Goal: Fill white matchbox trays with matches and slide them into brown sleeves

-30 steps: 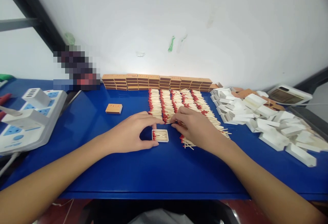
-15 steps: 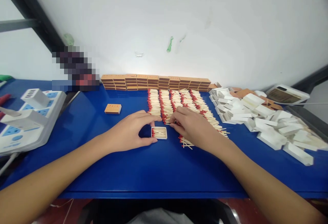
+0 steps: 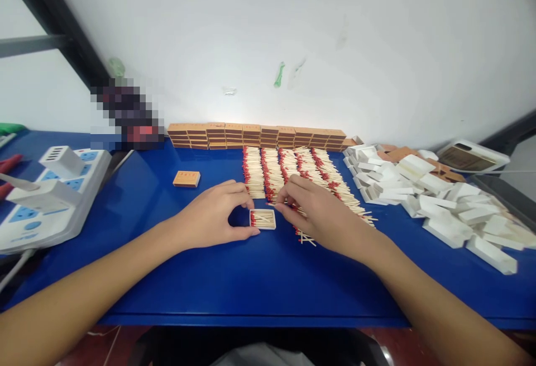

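A small white matchbox tray lies on the blue table, partly filled with red-tipped matches. My left hand curves round its left end, thumb along the near edge and fingertips at the far corner. Just right of and above the tray, my right hand pinches a single match whose red head points left. Rows of loose matches lie beyond both hands, and some are hidden under my right hand. A closed orange matchbox sits by itself to the left.
Stacked matchboxes line the wall at the back. White empty trays are heaped on the right, with orange sleeves and a phone-like object behind. A power strip with plugged-in chargers stands at the left.
My right hand has drawn slightly away from the match rows, and a match now shows between its fingertips. My left hand stays around the tray. The whole view has shifted slightly.
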`<state>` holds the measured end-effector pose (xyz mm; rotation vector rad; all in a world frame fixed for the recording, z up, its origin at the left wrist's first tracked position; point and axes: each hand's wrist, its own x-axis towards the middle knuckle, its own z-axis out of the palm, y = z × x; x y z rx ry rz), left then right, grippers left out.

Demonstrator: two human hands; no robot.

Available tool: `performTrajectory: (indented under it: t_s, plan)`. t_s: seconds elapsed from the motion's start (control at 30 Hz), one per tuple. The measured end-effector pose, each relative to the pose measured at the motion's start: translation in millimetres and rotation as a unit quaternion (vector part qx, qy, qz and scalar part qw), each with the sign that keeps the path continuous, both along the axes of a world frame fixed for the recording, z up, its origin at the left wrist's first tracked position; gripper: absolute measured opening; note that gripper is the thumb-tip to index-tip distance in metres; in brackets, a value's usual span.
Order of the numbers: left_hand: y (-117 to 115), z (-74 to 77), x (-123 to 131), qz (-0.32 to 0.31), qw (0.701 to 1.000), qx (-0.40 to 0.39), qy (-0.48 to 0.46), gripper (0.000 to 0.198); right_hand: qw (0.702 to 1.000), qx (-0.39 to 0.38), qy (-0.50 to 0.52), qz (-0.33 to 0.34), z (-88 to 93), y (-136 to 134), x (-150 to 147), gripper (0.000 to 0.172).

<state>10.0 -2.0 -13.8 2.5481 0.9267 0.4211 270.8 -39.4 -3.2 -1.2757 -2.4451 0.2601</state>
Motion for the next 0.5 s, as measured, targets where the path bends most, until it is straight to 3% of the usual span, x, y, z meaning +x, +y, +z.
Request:
performTrajectory:
  t_s: [0.2,0.5]
  plan:
    - [-1.4,-3.8,0.1,-0.014,0.999,0.03,-0.022,0.032,0.998,-0.037,0.037,0.037,-5.2,-10.5,-13.9,0.009]
    - [-0.9,-3.0,2.0,-0.02,0.998,0.058,-0.026,0.032,0.997,-0.032,0.064,-0.002,2.9,-7.3,-3.8,0.009]
